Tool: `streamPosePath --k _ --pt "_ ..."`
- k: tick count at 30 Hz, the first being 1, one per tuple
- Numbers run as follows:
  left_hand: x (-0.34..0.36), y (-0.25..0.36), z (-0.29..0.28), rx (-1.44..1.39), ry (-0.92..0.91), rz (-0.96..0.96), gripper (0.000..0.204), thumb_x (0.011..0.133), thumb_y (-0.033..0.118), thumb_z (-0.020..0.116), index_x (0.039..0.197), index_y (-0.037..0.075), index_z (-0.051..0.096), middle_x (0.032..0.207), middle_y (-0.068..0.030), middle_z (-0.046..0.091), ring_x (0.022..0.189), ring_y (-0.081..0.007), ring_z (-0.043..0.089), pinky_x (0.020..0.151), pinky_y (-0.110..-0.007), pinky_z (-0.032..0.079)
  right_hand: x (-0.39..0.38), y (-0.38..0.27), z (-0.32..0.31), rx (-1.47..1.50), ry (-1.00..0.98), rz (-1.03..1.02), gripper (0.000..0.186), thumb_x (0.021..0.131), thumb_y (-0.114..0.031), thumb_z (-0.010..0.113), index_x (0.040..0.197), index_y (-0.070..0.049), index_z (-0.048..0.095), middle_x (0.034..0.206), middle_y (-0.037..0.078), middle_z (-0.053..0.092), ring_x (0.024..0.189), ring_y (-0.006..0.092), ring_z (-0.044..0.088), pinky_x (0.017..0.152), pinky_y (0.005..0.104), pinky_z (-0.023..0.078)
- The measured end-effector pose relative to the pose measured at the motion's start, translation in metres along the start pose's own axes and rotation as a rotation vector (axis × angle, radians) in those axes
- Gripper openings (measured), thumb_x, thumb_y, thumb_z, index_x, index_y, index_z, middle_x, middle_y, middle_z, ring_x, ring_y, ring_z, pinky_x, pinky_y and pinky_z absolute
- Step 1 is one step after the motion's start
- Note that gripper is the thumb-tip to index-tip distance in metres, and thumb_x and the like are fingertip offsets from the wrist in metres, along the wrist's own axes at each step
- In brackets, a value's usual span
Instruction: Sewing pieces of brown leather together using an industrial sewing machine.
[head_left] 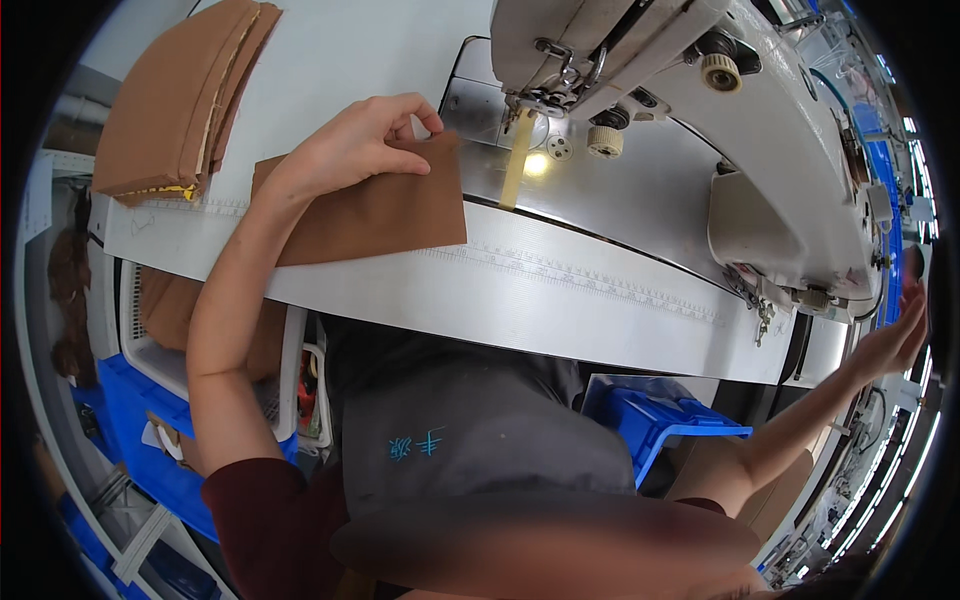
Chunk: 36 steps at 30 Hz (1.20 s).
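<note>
A brown fabric panel lies on the white sewing table, left of the sewing machine's needle area. My left hand rests over its upper edge, thumb and fingers closed on the cloth near the right corner. Beside that corner, a pale yellow strip runs down from under the presser foot across the metal bed. Far off to the right, beyond the machine head, my right hand is raised with its fingers stretched out. A dark blurred shape lies just past its fingertips, and I cannot make out whether they touch.
A stack of brown padded panels stands at the table's back left. The large machine arm covers the right side. Below the table edge are a white basket with brown cloth, a blue crate and a blue bin.
</note>
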<state>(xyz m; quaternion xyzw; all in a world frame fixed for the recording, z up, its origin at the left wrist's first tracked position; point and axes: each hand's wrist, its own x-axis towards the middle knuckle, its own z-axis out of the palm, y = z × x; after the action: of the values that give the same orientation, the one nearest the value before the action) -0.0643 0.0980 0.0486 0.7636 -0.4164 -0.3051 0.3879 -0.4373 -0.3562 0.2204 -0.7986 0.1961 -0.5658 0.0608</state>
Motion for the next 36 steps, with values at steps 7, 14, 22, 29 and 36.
streamPosePath --k 7,14,22,29,36 --pt "0.004 -0.008 0.0 -0.003 0.009 0.044 0.033 0.078 0.013 0.074 0.103 -0.001 0.059 0.068 0.0027 0.043 0.063 -0.0072 0.039 0.059 -0.026 0.034 -0.19 -0.211 0.171 0.366 -0.839 -0.47 0.031 0.076 -0.005 0.071 0.106 -0.005 0.065 0.097 0.007 0.064 0.08 0.0231 0.061 0.069 0.0331 0.048" --pt "0.012 0.002 0.002 0.201 0.046 0.096 0.038 0.078 0.028 0.076 0.075 -0.004 0.055 0.061 -0.0082 0.044 0.062 -0.01 0.041 0.055 -0.032 0.036 -0.205 -0.226 0.263 0.261 -0.708 -0.663 0.026 0.074 -0.008 0.065 0.099 -0.005 0.065 0.107 0.009 0.061 0.085 0.0241 0.063 0.065 0.0329 0.054" --pt "-0.033 0.007 0.02 -0.131 -0.2 0.19 0.043 0.087 0.023 0.068 0.065 -0.003 0.042 0.059 -0.0042 0.025 0.058 -0.007 0.029 0.048 -0.031 0.031 -0.211 -0.23 0.198 0.583 -1.114 -0.458 0.019 0.077 -0.008 0.066 0.095 -0.004 0.064 0.09 0.01 0.062 0.084 0.0299 0.062 0.068 0.0359 0.052" --pt "-0.054 0.031 0.034 -0.032 -0.232 0.203 0.029 0.088 0.022 0.067 0.074 -0.003 0.06 0.057 -0.0132 0.038 0.056 -0.007 0.036 0.052 -0.031 0.038 -0.221 -0.241 0.198 0.565 -0.767 -0.596 0.019 0.077 -0.007 0.062 0.096 -0.003 0.062 0.094 0.008 0.06 0.078 0.0228 0.062 0.066 0.0345 0.051" --pt "-0.046 0.017 0.037 0.027 -0.18 0.12 0.027 0.09 0.023 0.065 0.083 -0.003 0.063 0.058 -0.0081 0.048 0.059 -0.0067 0.039 0.054 -0.029 0.04 -0.216 -0.234 0.202 0.508 -0.759 -0.677 0.02 0.074 -0.007 0.068 0.094 -0.002 0.064 0.096 0.008 0.066 0.076 0.0204 0.064 0.064 0.0321 0.052"
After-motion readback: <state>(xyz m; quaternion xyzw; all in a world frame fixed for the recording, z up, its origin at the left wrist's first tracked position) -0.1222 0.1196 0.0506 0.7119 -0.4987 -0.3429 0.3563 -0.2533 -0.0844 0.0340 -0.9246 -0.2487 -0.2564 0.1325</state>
